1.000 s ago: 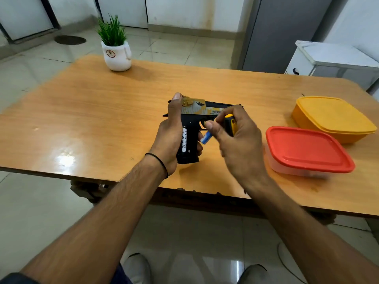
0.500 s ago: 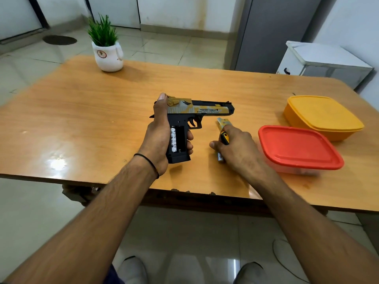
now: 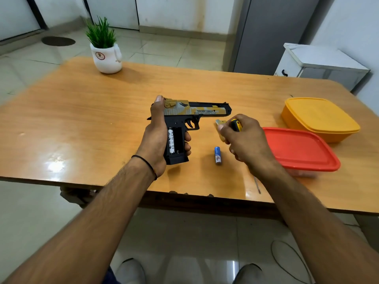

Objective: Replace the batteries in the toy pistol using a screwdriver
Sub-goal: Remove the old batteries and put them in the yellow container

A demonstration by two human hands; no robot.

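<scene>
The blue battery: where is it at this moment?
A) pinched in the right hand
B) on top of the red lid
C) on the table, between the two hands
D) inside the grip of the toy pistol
C: the blue battery lies on the table, between the toy pistol gripped by the left hand and the right hand, which holds the screwdriver.

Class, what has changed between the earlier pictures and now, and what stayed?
The right hand set the blue cylindrical battery down on the wooden table, let go and lifted away, keeping the yellow-and-black screwdriver. Unchanged: the left hand keeps its grip on the black-and-gold toy pistol, one white battery in its open compartment.
</scene>
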